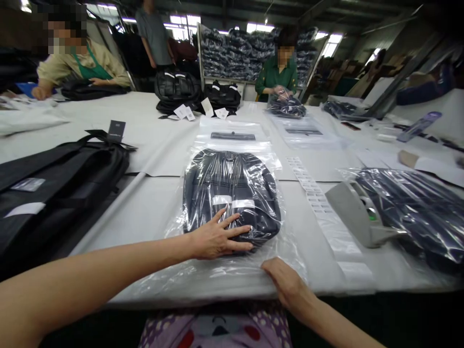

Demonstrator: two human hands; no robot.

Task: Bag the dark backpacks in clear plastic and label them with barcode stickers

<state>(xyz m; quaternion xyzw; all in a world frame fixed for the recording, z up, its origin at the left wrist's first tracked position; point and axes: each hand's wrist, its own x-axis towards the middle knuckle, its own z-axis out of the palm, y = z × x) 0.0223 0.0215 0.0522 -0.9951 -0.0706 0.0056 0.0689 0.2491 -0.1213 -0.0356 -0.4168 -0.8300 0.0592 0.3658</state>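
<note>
My left hand (217,237) lies flat, fingers (237,231) spread wide, pressing the near end of the dark bag (232,193) through its clear plastic sleeve (203,275), which sits in the middle of the worktop (152,208) right in front of me; my right hand (286,282) rests at the sleeve's open near edge, where it overhangs the worktop, and I cannot tell whether those fingers are pinching the film or just lying on it. The film is thin, glossy and crinkled, so I judge it could slide under my palm, trap air, or crease and tear at the mouth if pulled unevenly. The bag inside looks soft, padded and rounded, with pale reflective strips, and might bunch up. To my right a grey label gun (357,212) leans on another wrapped bag (416,212), beside a long strip of stickers (319,203); unwrapped black bags (54,188) lie on my left
</note>
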